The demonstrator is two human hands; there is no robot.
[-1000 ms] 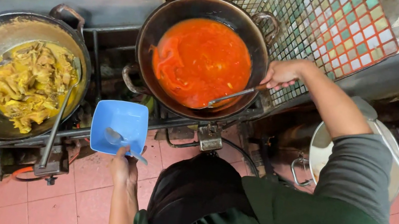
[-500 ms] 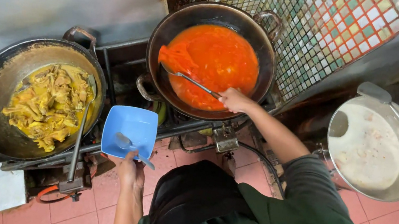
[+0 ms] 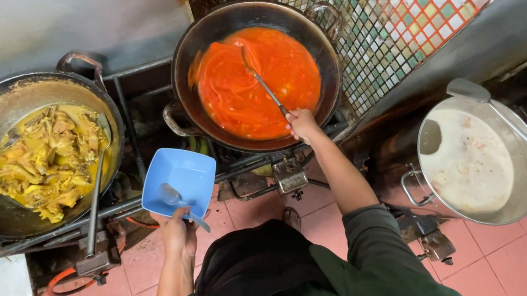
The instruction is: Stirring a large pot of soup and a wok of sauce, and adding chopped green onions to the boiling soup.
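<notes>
Right hand (image 3: 302, 123) grips ladle (image 3: 259, 80) in red sauce (image 3: 253, 82).

This is a working kitchen, likely one that cooks in bulk rather than a home kitchen. Three large vessels sit side by side on a low row of gas burners (image 3: 287, 177): a blackened wok (image 3: 255, 68) of orange-red sauce, a second wok (image 3: 20, 150) of yellow stewed pieces, and a metal pot (image 3: 482, 163) of pale milky liquid with a long ladle (image 3: 516, 130) laid across it. Behind the burners stands a wall of small coloured mosaic tiles (image 3: 384, 25), darkened with soot and grease. The floor (image 3: 515, 261) is laid with pink tiles.
</notes>
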